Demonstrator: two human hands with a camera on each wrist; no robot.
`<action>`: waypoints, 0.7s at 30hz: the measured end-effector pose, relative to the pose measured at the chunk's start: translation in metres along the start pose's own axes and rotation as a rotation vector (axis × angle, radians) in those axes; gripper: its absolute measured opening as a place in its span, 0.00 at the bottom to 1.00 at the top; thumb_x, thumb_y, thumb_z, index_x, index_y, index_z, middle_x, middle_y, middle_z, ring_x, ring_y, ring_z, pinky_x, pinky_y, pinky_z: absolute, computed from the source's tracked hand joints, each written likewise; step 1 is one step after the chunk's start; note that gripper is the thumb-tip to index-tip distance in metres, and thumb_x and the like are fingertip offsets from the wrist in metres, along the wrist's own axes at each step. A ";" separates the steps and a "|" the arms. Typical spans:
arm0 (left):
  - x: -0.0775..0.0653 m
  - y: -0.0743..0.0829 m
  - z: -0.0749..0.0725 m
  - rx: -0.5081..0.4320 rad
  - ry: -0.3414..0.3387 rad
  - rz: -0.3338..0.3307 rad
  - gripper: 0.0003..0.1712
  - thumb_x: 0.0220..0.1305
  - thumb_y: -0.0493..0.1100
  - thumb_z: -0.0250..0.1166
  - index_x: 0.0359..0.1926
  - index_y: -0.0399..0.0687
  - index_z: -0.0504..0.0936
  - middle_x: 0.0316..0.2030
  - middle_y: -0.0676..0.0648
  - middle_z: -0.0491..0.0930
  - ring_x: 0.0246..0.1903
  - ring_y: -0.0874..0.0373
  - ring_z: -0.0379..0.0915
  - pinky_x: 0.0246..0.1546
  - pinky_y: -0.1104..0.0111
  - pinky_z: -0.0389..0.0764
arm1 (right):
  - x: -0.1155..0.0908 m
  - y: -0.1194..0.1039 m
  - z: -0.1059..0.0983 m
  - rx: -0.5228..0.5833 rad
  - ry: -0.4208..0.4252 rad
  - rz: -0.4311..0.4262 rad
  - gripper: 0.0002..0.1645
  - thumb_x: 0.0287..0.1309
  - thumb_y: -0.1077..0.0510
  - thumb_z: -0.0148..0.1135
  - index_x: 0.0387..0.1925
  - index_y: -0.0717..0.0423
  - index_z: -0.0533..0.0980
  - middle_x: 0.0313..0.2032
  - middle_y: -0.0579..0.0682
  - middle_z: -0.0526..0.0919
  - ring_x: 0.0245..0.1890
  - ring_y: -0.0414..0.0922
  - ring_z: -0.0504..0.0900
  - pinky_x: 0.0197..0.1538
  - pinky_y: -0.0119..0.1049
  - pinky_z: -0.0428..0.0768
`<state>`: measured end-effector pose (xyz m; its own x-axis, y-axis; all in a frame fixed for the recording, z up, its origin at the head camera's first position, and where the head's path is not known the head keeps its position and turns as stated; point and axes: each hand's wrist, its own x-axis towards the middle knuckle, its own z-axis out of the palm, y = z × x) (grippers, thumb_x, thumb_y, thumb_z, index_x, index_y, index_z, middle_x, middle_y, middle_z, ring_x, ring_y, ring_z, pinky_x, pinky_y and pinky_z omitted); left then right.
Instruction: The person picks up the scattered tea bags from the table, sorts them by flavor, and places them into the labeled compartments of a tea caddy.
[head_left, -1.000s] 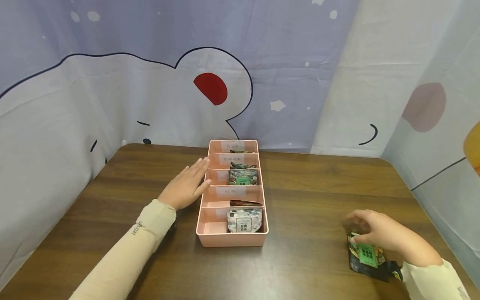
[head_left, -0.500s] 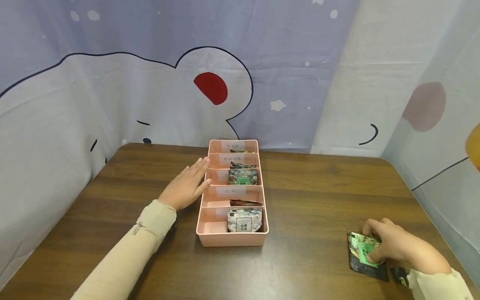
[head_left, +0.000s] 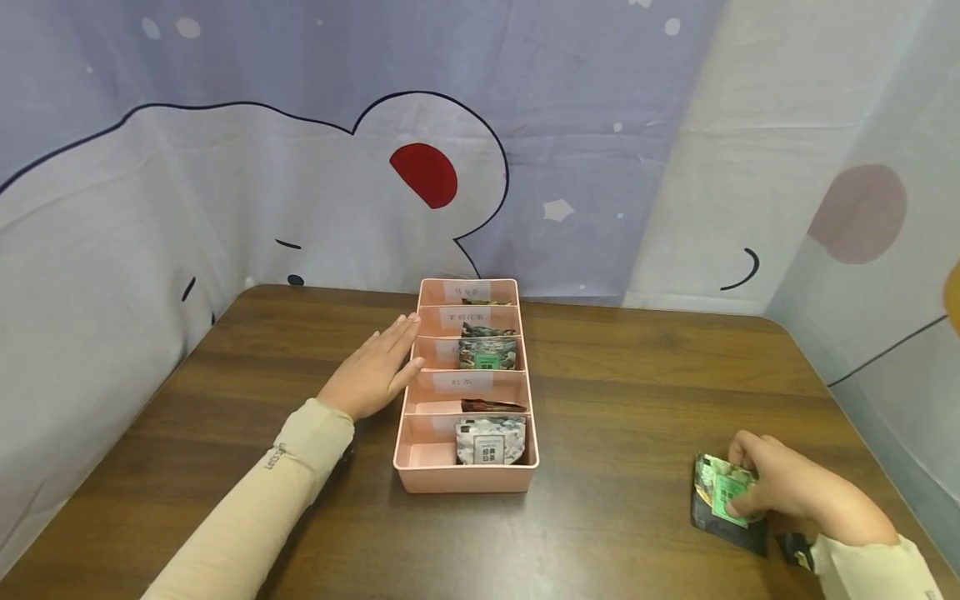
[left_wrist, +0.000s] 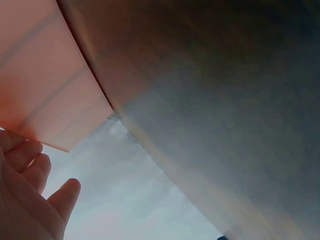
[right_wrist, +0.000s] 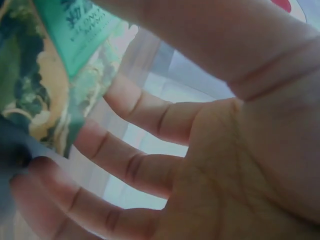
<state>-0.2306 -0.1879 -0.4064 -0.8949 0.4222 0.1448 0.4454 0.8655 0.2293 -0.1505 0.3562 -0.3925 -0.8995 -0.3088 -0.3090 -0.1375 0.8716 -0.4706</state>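
Note:
In the head view my left hand lies along the left side of a pink divided box, its fingers straight and touching the rim. The left wrist view shows those fingers against the box's wall. At the right of the table, my right hand pinches a black tea packet with a green label. In the right wrist view the thumb lies over the packet's printed front. The other fingers curl toward its edge and back. The packet tilts slightly; whether its lower edge touches the table is unclear.
Upright packets stand in the box's compartments, including a white packet in the nearest and a green-labelled packet in the middle. Another dark packet lies under the right wrist. A patterned curtain borders the brown table.
My right hand first came back over the packet, then closed thumb and fingers on it. The packet has since shifted slightly up and left. My left hand stays in place.

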 end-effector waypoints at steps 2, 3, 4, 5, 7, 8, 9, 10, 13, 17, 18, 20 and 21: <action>0.000 0.000 0.000 0.000 0.001 0.000 0.40 0.80 0.58 0.45 0.80 0.38 0.48 0.80 0.43 0.47 0.79 0.48 0.40 0.77 0.49 0.48 | 0.002 0.000 -0.001 0.007 0.004 -0.016 0.31 0.42 0.61 0.82 0.39 0.61 0.66 0.35 0.54 0.66 0.36 0.49 0.67 0.36 0.39 0.70; 0.000 0.000 0.000 -0.003 0.002 -0.001 0.40 0.80 0.57 0.45 0.80 0.38 0.48 0.80 0.43 0.47 0.79 0.48 0.40 0.77 0.49 0.48 | 0.004 0.000 -0.001 0.011 0.008 -0.032 0.31 0.43 0.61 0.82 0.39 0.62 0.66 0.35 0.54 0.67 0.35 0.48 0.67 0.35 0.38 0.70; 0.000 0.000 0.000 -0.004 0.003 -0.002 0.40 0.80 0.57 0.46 0.80 0.38 0.48 0.80 0.43 0.47 0.79 0.47 0.40 0.77 0.49 0.48 | 0.005 0.000 -0.001 0.012 0.014 -0.043 0.31 0.44 0.61 0.82 0.40 0.63 0.66 0.35 0.54 0.67 0.35 0.48 0.67 0.34 0.38 0.70; 0.000 0.000 0.000 -0.005 0.003 -0.003 0.40 0.80 0.57 0.46 0.80 0.38 0.48 0.80 0.43 0.47 0.79 0.47 0.40 0.77 0.49 0.48 | 0.006 0.000 -0.001 0.015 0.025 -0.053 0.31 0.44 0.60 0.82 0.41 0.63 0.67 0.34 0.53 0.68 0.34 0.47 0.68 0.34 0.37 0.70; -0.001 0.000 0.001 -0.005 0.005 -0.003 0.40 0.80 0.58 0.45 0.80 0.38 0.48 0.80 0.43 0.47 0.79 0.47 0.40 0.77 0.48 0.49 | 0.008 -0.001 -0.001 0.016 0.047 -0.064 0.32 0.44 0.59 0.81 0.42 0.63 0.67 0.34 0.53 0.69 0.33 0.46 0.68 0.33 0.37 0.70; -0.001 0.000 0.001 -0.006 0.006 -0.003 0.40 0.80 0.58 0.45 0.80 0.38 0.48 0.80 0.43 0.47 0.79 0.47 0.40 0.77 0.48 0.49 | 0.009 -0.001 -0.001 0.020 0.058 -0.071 0.32 0.44 0.59 0.81 0.42 0.63 0.68 0.34 0.53 0.69 0.33 0.46 0.68 0.33 0.37 0.70; -0.001 0.000 0.001 -0.005 0.007 -0.003 0.40 0.80 0.58 0.45 0.80 0.39 0.48 0.80 0.43 0.47 0.79 0.47 0.40 0.77 0.48 0.49 | 0.010 -0.002 0.000 0.025 0.066 -0.070 0.32 0.44 0.59 0.81 0.42 0.63 0.68 0.35 0.53 0.70 0.33 0.46 0.69 0.33 0.38 0.70; -0.001 0.000 0.001 -0.005 0.008 -0.002 0.40 0.80 0.58 0.45 0.80 0.39 0.49 0.80 0.43 0.47 0.79 0.48 0.40 0.77 0.48 0.50 | 0.011 -0.002 0.000 0.040 0.069 -0.065 0.32 0.44 0.59 0.81 0.43 0.63 0.68 0.35 0.54 0.71 0.32 0.46 0.70 0.32 0.38 0.72; -0.001 -0.001 0.002 -0.006 0.010 -0.001 0.40 0.80 0.58 0.46 0.80 0.39 0.49 0.80 0.43 0.47 0.79 0.48 0.40 0.77 0.48 0.50 | 0.015 -0.005 0.000 0.083 0.072 -0.046 0.31 0.47 0.58 0.80 0.46 0.63 0.69 0.39 0.58 0.74 0.32 0.47 0.73 0.31 0.39 0.75; -0.001 -0.001 0.002 -0.009 0.012 0.002 0.40 0.80 0.57 0.45 0.80 0.39 0.48 0.80 0.43 0.47 0.79 0.47 0.40 0.77 0.48 0.50 | 0.022 -0.008 0.000 0.129 0.095 -0.033 0.31 0.50 0.57 0.79 0.50 0.65 0.71 0.46 0.66 0.78 0.31 0.47 0.78 0.31 0.41 0.79; -0.001 -0.001 0.002 -0.009 0.012 0.003 0.40 0.80 0.57 0.45 0.80 0.39 0.48 0.80 0.43 0.47 0.79 0.47 0.40 0.77 0.48 0.49 | 0.023 -0.009 0.000 0.115 0.114 -0.039 0.31 0.50 0.56 0.79 0.51 0.64 0.73 0.47 0.67 0.79 0.33 0.49 0.79 0.33 0.42 0.80; 0.000 0.000 0.002 -0.011 0.013 0.005 0.40 0.80 0.57 0.45 0.80 0.39 0.48 0.80 0.43 0.47 0.79 0.47 0.40 0.77 0.48 0.49 | 0.027 -0.011 0.002 0.116 0.143 -0.039 0.32 0.50 0.54 0.79 0.52 0.63 0.74 0.49 0.69 0.80 0.36 0.52 0.82 0.35 0.44 0.81; 0.000 0.000 0.002 -0.011 0.013 0.006 0.40 0.80 0.57 0.45 0.80 0.39 0.48 0.80 0.43 0.47 0.79 0.47 0.40 0.77 0.48 0.49 | 0.028 -0.012 0.003 0.109 0.162 -0.039 0.32 0.50 0.53 0.80 0.52 0.63 0.75 0.49 0.68 0.80 0.39 0.54 0.82 0.36 0.45 0.81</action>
<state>-0.2306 -0.1876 -0.4083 -0.8917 0.4240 0.1584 0.4512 0.8598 0.2391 -0.1733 0.3359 -0.3977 -0.9506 -0.2686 -0.1555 -0.1360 0.8110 -0.5690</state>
